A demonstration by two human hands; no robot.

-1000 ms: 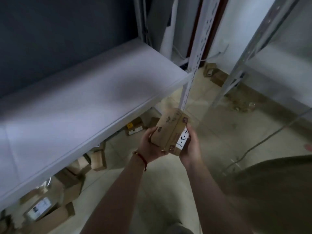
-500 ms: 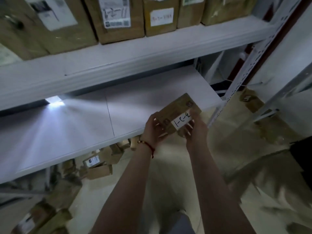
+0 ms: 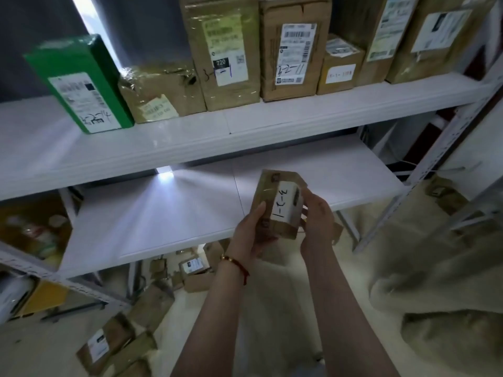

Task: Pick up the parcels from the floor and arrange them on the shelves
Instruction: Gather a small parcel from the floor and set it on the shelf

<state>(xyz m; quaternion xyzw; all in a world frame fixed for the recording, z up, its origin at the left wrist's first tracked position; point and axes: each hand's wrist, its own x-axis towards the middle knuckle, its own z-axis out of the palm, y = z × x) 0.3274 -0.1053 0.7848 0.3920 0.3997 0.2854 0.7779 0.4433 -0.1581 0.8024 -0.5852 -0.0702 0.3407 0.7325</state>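
A small brown cardboard parcel [image 3: 275,202] with a white handwritten label is held upright in front of the bare middle shelf [image 3: 168,213]. My left hand [image 3: 251,232] grips its left side with the thumb on the front face. My right hand [image 3: 317,219] grips its right side and lower corner. On the upper shelf [image 3: 272,121] stands a row of parcels: a green box [image 3: 79,83], a taped brown box [image 3: 160,91] and several taller cartons [image 3: 294,47].
More parcels [image 3: 196,270] lie on the floor under the shelf and at the lower left [image 3: 114,346]. A perforated white upright [image 3: 435,159] stands at the shelf's right end. At the left another rack holds packets [image 3: 35,232]. A pale bag [image 3: 441,295] is at the right.
The view has risen from the lower shelf to take in the upper shelf's parcels. Both hands have turned the small parcel from tilted to upright, its label now facing me.
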